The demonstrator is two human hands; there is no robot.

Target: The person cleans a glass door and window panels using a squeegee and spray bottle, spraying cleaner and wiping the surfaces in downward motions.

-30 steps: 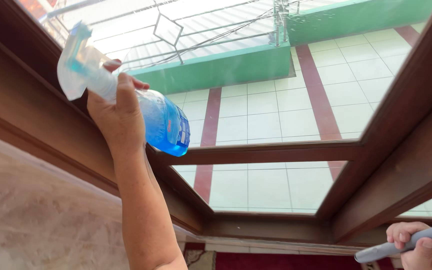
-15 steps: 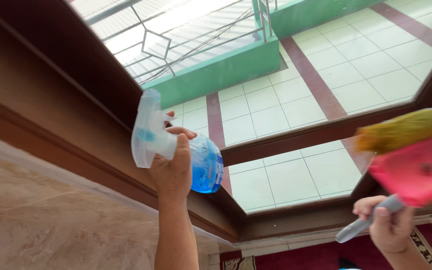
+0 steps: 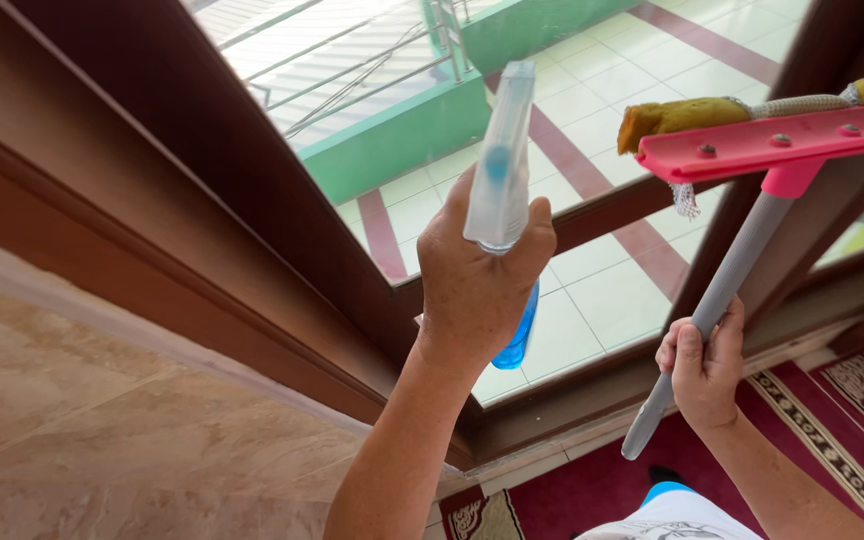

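Blue spray bottle [image 3: 505,190]; pink squeegee [image 3: 772,140], grey handle; brown window frame [image 3: 202,190].

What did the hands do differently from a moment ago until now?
The left hand carried the spray bottle from the upper left toward the middle of the window. The right hand lifted the pink window wiper from the bottom right corner up beside the glass. Both hands kept their grip; nothing was picked up or let go. The brown window frame looks the same.

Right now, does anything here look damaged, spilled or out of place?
Nothing stands out. The left hand holds a spray bottle up toward the window glass, the right hand holds a pink-headed window cleaning tool by its grey handle, and no spill or breakage shows.
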